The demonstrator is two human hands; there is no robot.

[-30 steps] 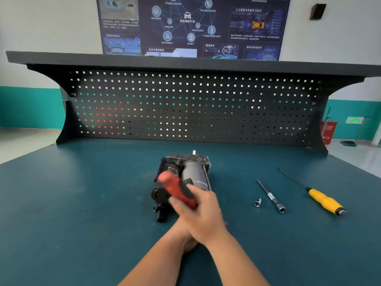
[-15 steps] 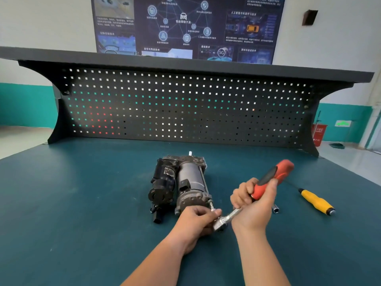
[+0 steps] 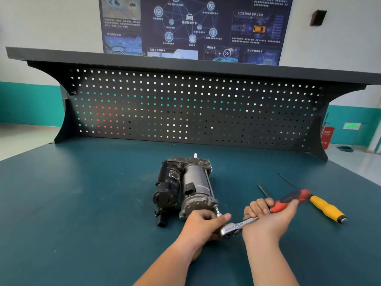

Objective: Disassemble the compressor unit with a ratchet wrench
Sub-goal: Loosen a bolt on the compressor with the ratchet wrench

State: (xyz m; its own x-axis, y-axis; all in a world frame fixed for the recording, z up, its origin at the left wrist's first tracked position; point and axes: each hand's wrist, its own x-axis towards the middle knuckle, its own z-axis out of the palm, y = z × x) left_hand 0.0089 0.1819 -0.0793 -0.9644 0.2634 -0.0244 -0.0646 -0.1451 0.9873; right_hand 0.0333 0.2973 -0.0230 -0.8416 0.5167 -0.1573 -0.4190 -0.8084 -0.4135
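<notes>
Compressor unit (image 3: pixel 185 188) lies at table (image 3: pixel 82 203) centre, long axis 12-to-6 o'clock, at 11 o'clock of my hands. Ratchet wrench (image 3: pixel 284 202) head sits at unit's near end, 5 o'clock corner, in line with bolt (image 3: pixel 216 210). Red handle points to 2 o'clock. My left hand (image 3: pixel 203 226) grips wrench head end, fingers curled. My right hand (image 3: pixel 268 221) grasps red handle, fingers wrapped round. Yellow screwdriver (image 3: pixel 327 209) lies at 3 o'clock of unit, just beyond handle tip. Thin dark bar (image 3: pixel 262 190) lies at 12 o'clock of right hand. Pegboard (image 3: pixel 185 112) stands at 12 o'clock.
</notes>
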